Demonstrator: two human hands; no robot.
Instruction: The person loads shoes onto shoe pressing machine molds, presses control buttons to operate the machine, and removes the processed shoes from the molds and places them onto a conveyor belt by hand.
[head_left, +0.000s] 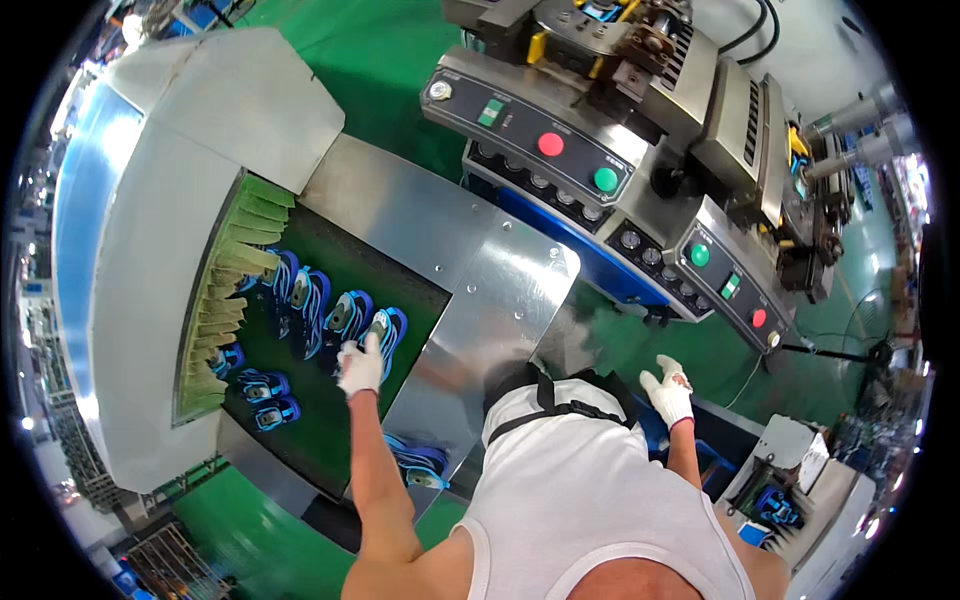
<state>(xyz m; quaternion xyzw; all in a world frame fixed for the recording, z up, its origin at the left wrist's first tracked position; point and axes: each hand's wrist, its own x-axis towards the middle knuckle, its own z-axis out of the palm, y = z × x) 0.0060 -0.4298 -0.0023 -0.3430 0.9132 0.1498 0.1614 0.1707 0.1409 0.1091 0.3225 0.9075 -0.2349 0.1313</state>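
Note:
My left hand (362, 370), in a white glove, is over the conveyor belt, its fingers closed at the opening of a blue and black shoe (391, 338) near the belt's end. Beside it on the dark green belt (318, 405) lie more blue shoes, among them one shoe (349, 314) just to the left. A smaller group, including a shoe (277, 413), lies nearer to me. My right hand (668, 392), also gloved, hangs at my right side with thumb and fingers apart, holding nothing.
Green strip curtains (222, 300) hang at the mouth of a large grey machine (170, 190). Blue shoes (420, 463) rest on the metal table (480, 300) by my left arm. Ahead stands a press with button panels (545, 140). Another machine (790, 470) with a blue shoe stands behind right.

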